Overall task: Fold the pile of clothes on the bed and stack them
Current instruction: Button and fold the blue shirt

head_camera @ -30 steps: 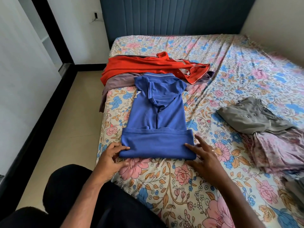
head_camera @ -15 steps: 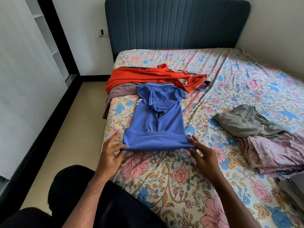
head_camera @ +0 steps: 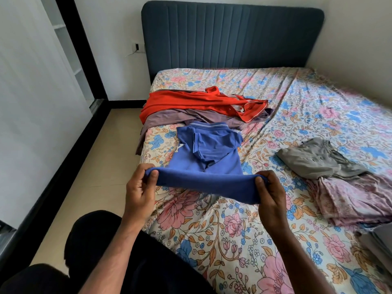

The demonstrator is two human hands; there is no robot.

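Observation:
A blue polo shirt lies on the floral bed sheet, sleeves folded in, collar towards the headboard. Its folded lower end is lifted off the sheet. My left hand pinches the left corner of that fold and my right hand pinches the right corner, holding the cloth stretched between them. Behind the shirt lie unfolded clothes: a red garment on top of a mauve one. To the right a folded grey shirt rests on a folded pink floral garment.
The bed's left edge runs beside a tiled floor and a white wall. A dark blue headboard stands at the far end. More grey cloth shows at the right edge. My knee in black is at the bottom left.
Both hands have taken hold of the shirt's folded lower end and raised it off the sheet towards the collar. The camera has tilted up, showing more headboard.

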